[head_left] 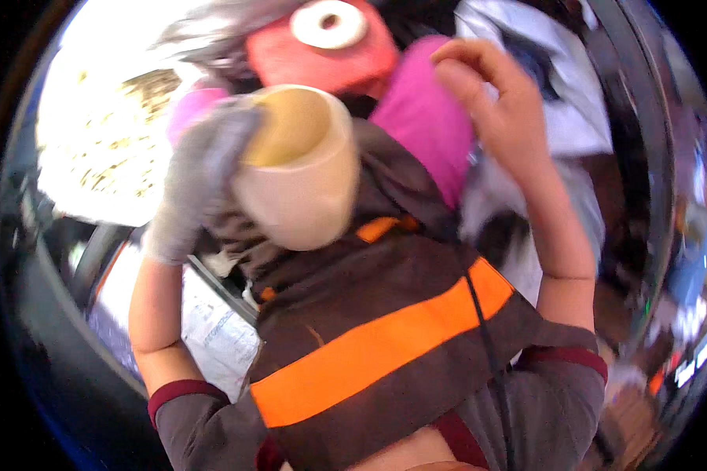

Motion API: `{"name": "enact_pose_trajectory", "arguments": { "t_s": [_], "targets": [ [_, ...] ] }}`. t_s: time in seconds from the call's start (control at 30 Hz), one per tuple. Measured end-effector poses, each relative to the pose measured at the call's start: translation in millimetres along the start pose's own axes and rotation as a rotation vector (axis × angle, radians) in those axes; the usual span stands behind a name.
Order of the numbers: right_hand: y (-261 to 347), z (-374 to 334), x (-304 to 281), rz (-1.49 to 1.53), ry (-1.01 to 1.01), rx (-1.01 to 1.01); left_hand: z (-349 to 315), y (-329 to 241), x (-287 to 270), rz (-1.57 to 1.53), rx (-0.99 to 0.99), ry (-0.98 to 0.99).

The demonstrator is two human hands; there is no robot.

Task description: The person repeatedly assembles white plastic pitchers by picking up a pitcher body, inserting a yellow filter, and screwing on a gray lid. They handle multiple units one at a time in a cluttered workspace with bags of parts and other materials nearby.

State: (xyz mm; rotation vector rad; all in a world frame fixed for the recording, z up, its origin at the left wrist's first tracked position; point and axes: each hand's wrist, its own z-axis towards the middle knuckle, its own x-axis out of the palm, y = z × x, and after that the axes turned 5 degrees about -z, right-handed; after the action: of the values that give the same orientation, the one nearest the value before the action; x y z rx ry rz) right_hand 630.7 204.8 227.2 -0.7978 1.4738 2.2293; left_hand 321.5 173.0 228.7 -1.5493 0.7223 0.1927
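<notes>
A cream, hollow tapered cylinder (pixel 300 196) with a tan inside tilts in front of my lap. My left hand (pixel 206 177), in a grey knit glove, is wrapped round its left side, fingers over the rim. Whether the cylinder has a bottom is hidden. My bare right hand (pixel 509 114) is raised over my magenta trouser leg (pixel 424 110). Its thumb and fingertips come together in a pinch, and motion blur hides anything small between them. A dark brown apron (pixel 353 314) with an orange band covers my front.
Ahead lies a red-pink block-like thing (pixel 322 59) with a white ring (pixel 330 23) on top. Left of it is a white sack or sheet (pixel 94 149) with straw-coloured pieces. Pale crumpled sheeting (pixel 573 118) lies right. A dark curved edge (pixel 652 157) runs along the right.
</notes>
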Motion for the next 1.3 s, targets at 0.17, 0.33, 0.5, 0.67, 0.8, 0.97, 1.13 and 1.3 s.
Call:
{"name": "enact_pose_trajectory", "arguments": {
  "t_s": [0.17,0.33,0.5,0.67,0.8,0.97,1.13,1.3],
  "targets": [
    [-105,-109,-81,0.243,0.749,0.985,32,34,-11,-1.525,-0.226,0.129],
    [-255,-284,-150,-0.531,1.023,0.858,48,13,16,-0.749,0.005,0.344],
    [-244,-285,-144,-0.602,0.643,1.126,51,3,37,-0.809,-0.336,0.451],
    [-145,-305,-53,-0.788,1.407,0.794,62,15,43,-0.668,-0.164,0.472],
    [-111,-366,-59,-0.942,1.082,0.274,66,8,44,-0.683,-0.264,0.483],
    [-55,-345,6,-0.438,0.933,0.676,80,24,64,-0.738,-0.12,0.575],
    [-70,-386,35,-0.464,1.017,1.24,96,61,73,-0.65,0.04,0.69],
    [-18,-440,-85,-0.918,1.216,1.573,101,104,69,-1.149,-0.228,0.835]
  ]
}}
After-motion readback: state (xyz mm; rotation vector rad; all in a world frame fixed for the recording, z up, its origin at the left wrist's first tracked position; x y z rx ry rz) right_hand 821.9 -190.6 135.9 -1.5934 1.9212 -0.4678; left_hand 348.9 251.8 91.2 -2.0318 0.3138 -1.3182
